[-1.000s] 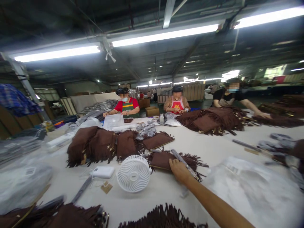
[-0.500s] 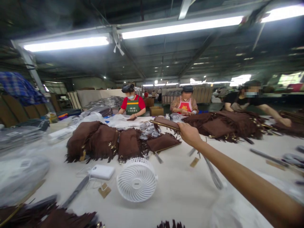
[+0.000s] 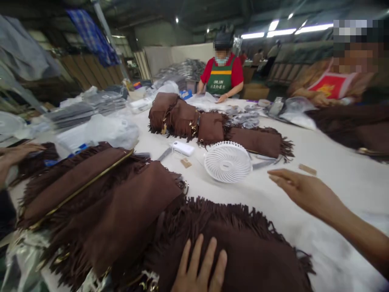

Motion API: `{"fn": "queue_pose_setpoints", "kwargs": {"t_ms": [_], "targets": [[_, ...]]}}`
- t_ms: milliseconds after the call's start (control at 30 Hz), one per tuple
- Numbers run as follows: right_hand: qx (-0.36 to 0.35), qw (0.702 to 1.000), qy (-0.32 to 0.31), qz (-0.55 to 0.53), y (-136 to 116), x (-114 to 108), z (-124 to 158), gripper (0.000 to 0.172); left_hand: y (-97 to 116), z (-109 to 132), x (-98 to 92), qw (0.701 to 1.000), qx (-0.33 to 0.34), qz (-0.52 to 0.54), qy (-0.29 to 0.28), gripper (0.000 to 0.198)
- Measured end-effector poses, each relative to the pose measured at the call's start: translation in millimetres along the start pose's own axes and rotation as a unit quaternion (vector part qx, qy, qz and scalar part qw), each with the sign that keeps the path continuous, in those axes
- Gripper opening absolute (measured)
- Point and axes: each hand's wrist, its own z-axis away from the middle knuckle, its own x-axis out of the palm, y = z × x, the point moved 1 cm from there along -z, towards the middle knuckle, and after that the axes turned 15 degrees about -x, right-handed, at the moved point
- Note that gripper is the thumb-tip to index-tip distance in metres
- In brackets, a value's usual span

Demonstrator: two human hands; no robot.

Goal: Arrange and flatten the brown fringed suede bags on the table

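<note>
A workshop or factory floor is being shown. A white tabletop point(image 3: 258, 188) is being largely taken up by bags point(image 3: 257, 142) of one kind, brown and fringed, in rows and heaps. At the left, more room is being filled by grey stacks point(image 3: 91, 106) and plastic point(image 3: 106, 132). Across the tabletop, a green apron point(image 3: 220, 77) is being worn by one worker point(image 3: 237, 75), a red apron point(image 3: 330, 85) by another. Farther back, a carton point(image 3: 255, 91) and more people point(image 3: 272, 52) are being glimpsed, and the dim interior is being lit by tube lights point(image 3: 314, 28).
</note>
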Motion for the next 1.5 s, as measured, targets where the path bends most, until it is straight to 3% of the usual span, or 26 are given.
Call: {"fn": "queue_pose_setpoints", "kwargs": {"t_ms": [67, 133, 267, 400, 500, 600, 700, 833, 900, 1000, 1100, 1267, 1367, 1433, 1500], "targets": [[-0.010, 0.994, -0.042, -0.101, -43, 0, 54, 0.041, 0, 4, -11.9, 0.999, -0.008, 0.045, -0.018, 0.071], [-0.004, 0.989, -0.072, -0.129, -81, 10, 99, 0.049, -1, 13, -33.2, 0.992, -0.054, 0.104, -0.041, 0.065], [-0.015, 0.996, -0.030, -0.084, -126, 34, 143, 0.050, -26, 47, -65.0, 0.974, -0.165, 0.153, -0.027, 0.044], [-0.048, 0.994, 0.023, -0.091, -138, 36, 145, 0.035, -72, 90, -65.5, 0.947, -0.249, 0.197, -0.041, 0.039], [-0.077, 0.989, 0.042, -0.115, -140, 27, 142, 0.029, -88, 115, -67.3, 0.933, -0.298, 0.202, 0.001, 0.038], [-0.086, 0.984, 0.051, -0.148, -143, 18, 141, 0.028, -78, 127, -72.6, 0.935, -0.288, 0.202, 0.052, 0.034], [-0.084, 0.981, 0.052, -0.164, -147, 13, 140, 0.027, -60, 124, -69.1, 0.943, -0.254, 0.213, 0.026, 0.043], [-0.089, 0.979, 0.058, -0.174, -152, -5, 141, 0.027, -55, 109, -60.7, 0.917, -0.313, 0.248, 0.002, 0.046], [-0.091, 0.978, 0.061, -0.175, -151, -19, 146, 0.028, -55, 107, -65.3, 0.910, -0.315, 0.270, -0.021, 0.046], [-0.075, 0.983, 0.067, -0.153, -146, -31, 158, 0.027, -51, 114, -81.4, 0.929, -0.250, 0.269, -0.039, 0.036], [-0.056, 0.991, 0.063, -0.103, -144, -15, 168, 0.026, -48, 126, -86.9, 0.936, -0.194, 0.286, -0.066, 0.023], [-0.037, 0.997, 0.049, -0.045, -148, 27, 167, 0.031, -60, 137, -69.3, 0.952, -0.174, 0.242, -0.069, 0.035], [-0.043, 0.996, 0.069, -0.022, -169, 14, 166, 0.032, -63, 137, -75.1, 0.960, -0.172, 0.215, -0.051, 0.037], [-0.081, 0.993, 0.080, -0.030, -202, -3, 172, 0.032, -59, 134, -88.1, 0.955, -0.173, 0.239, -0.044, 0.033], [-0.119, 0.985, 0.059, -0.106, -243, -14, 185, 0.028, -52, 127, -102.5, 0.943, -0.178, 0.278, -0.045, 0.032]]}}
